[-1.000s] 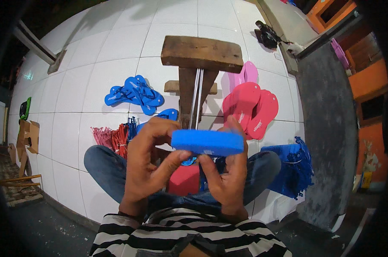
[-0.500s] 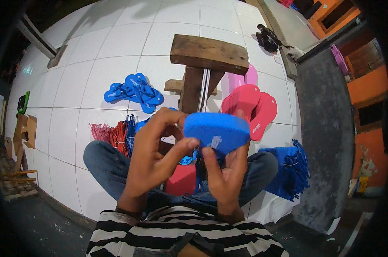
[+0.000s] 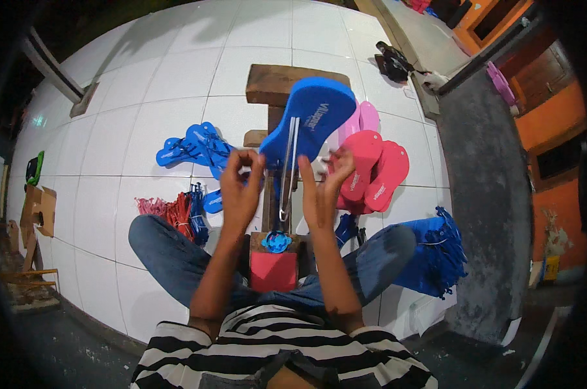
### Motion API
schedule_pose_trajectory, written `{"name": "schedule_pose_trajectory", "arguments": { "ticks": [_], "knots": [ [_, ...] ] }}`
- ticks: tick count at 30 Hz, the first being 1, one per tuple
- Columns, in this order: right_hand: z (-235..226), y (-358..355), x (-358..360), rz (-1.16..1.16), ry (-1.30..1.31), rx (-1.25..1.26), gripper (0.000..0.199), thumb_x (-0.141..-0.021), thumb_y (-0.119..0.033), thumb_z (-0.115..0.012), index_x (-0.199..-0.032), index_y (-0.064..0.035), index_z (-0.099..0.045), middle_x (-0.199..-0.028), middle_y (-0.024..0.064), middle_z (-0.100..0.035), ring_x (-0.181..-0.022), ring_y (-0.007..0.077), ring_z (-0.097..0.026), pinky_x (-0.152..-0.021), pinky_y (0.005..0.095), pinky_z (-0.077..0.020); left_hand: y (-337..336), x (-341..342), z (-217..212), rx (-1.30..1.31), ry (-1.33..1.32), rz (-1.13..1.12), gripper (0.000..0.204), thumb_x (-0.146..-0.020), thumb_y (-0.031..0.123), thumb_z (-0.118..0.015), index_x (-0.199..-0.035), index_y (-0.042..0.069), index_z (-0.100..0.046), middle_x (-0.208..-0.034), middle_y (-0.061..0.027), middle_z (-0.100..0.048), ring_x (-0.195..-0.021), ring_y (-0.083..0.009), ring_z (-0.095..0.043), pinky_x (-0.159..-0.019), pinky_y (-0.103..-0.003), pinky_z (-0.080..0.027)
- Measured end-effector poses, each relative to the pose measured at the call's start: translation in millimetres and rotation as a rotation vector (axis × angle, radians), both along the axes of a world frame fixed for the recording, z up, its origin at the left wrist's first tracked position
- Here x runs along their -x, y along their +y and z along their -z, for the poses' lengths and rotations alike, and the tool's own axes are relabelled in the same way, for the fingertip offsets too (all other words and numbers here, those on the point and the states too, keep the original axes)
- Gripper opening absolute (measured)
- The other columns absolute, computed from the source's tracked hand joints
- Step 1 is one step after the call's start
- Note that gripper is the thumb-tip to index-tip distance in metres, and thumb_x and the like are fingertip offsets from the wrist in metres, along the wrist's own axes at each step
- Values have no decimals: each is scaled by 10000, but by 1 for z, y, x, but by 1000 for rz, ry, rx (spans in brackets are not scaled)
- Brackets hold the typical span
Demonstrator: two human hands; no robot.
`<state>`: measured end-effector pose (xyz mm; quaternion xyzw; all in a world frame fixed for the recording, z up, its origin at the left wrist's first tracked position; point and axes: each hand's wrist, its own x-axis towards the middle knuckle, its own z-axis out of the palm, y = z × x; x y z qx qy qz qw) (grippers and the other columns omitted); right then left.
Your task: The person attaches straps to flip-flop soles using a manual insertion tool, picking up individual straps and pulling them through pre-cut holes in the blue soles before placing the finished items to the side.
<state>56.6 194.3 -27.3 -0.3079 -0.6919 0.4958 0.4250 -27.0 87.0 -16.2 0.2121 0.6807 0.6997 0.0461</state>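
Note:
A blue flip-flop sole with pale print stands tilted in front of me, over a wooden stand. Thin metal rods run down across the sole's face toward me; whether they pass through it I cannot tell. My left hand has its thumb and fingers bent together at the sole's lower left edge. My right hand is at the lower right of the sole, fingers spread and slightly blurred, holding nothing. Below, a small bright blue piece lies on the stand's near end, by a red pad.
Blue flip-flops lie at left, above bundles of pink, red and blue straps. Red soles and pink soles are at right. A blue strap pile lies beside my right knee. A dark bag sits far right.
The blue sole has gone from being held close in both hands to standing tilted farther away, against the rods. My right hand has let go and spread its fingers.

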Motion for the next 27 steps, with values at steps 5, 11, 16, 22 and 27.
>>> {"name": "schedule_pose_trajectory", "arguments": {
  "ticks": [5,11,16,22,27],
  "knots": [
    [64,-45,-36,-295,-234,114,364,-877,-165,-672,-1162,25,-548,-1002,135,-582,-855,238,-605,-748,343,-479,-33,-43,75,121,-228,250,231,-955,174,-575,-1142,39,-577,-841,-32,-602,-711,-89,-541,-581,-225,-431],
    [73,-58,-64,-325,-210,-134,207,-874,-47,-629,-1066,28,-612,-846,121,-586,-712,197,-633,-630,307,-490,-49,-51,65,83,-382,356,215,-910,143,-633,-1074,11,-590,-818,-41,-617,-720,-77,-584,-607,-217,-483],
    [38,-60,-94,-392,-332,-162,294,-890,-51,-600,-1178,8,-604,-852,142,-557,-704,264,-582,-617,359,-461,-53,-62,47,262,-140,342,153,-845,78,-654,-926,7,-546,-791,-41,-608,-707,-83,-584,-599,-233,-492],
    [-4,-52,-115,-375,-258,-252,346,-867,-14,-632,-1212,-28,-621,-827,104,-551,-669,202,-544,-589,308,-444,-62,-62,29,214,262,195,330,-780,10,-685,-1089,54,-577,-1070,-113,-563,-965,-215,-581,-730,-291,-490],
    [-25,-48,-110,-453,-189,-267,342,-823,-20,-690,-1162,-53,-658,-825,94,-555,-689,205,-562,-586,298,-455,-60,-53,14,237,643,271,431,-710,-33,-721,-1114,96,-648,-1113,-145,-586,-936,-279,-594,-680,-314,-509]
  ]
}}
